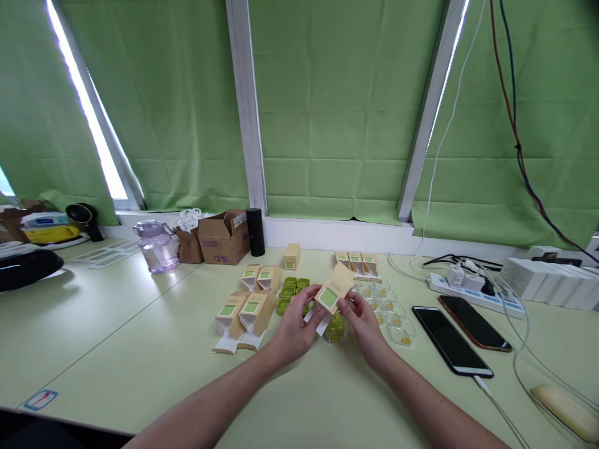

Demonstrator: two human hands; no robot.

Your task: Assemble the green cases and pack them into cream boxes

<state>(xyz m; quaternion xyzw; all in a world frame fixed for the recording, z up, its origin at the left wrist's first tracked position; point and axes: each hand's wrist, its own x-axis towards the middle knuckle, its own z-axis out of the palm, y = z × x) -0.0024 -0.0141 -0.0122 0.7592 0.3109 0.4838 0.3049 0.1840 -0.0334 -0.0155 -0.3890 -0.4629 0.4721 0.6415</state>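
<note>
Tilting a tan carton [339, 284] between both hands, the person appears to be working at its open end, where a white flap [319, 322] hangs out. Taking that carton as the clock's centre, the left hand [296, 324] clamps its eight o'clock side and the right hand [365, 319] pinches its four o'clock edge. A green container [334, 326] sits just below at six o'clock; whether the flap touches it cannot be told. The next move likely calls for a firm hold and a flap turned clear.

Other green containers [290, 290] lie at nine o'clock, partly hidden by the left hand, with open cartons [251, 310] beyond. Clear pieces [395, 319] crowd three o'clock, hemming in the right hand. A white-edged phone [452, 340] lies toward four; a cardboard box [223, 240] stands at ten.
</note>
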